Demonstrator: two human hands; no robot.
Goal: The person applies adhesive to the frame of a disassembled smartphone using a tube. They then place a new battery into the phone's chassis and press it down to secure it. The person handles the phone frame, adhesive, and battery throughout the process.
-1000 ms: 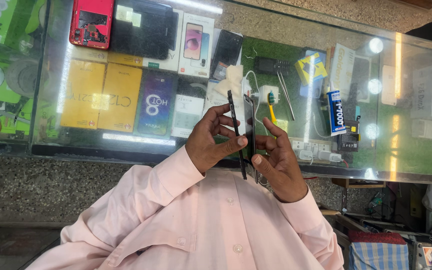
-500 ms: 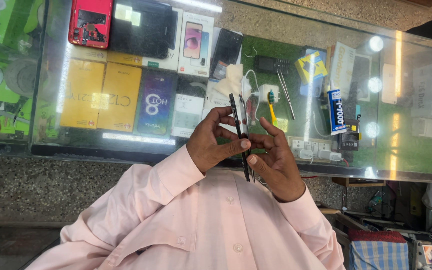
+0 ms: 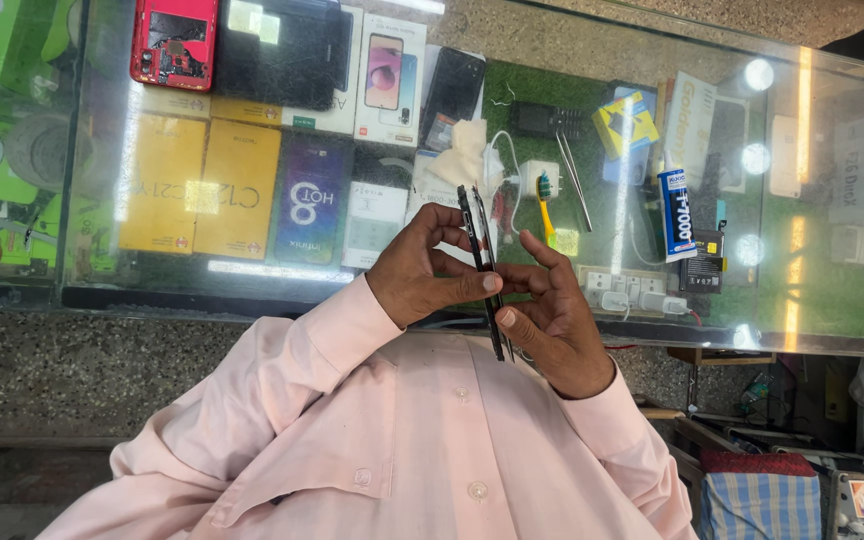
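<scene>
I hold a thin dark phone [image 3: 485,285] edge-on, upright in front of my chest. At its upper end two layers stand slightly apart, like a panel lifted from the body. My left hand [image 3: 420,272] grips it from the left, thumb pressed across its middle. My right hand [image 3: 555,322] holds it from the right, fingertips on the edge and the lower end resting in the palm. Both pink shirt sleeves reach up from the bottom of the view.
A glass counter [image 3: 352,285] lies just beyond my hands. On and under it are phone boxes [image 3: 202,185], a red phone with a broken back [image 3: 173,40], a white cloth [image 3: 464,155], a toothbrush [image 3: 544,205], tweezers [image 3: 574,170], a glue tube [image 3: 676,215] and a power strip [image 3: 617,285]. A blue checked cloth [image 3: 757,505] lies at the lower right.
My hands and the phone stay in nearly the same place. My right fingers have shifted slightly along the phone's edge.
</scene>
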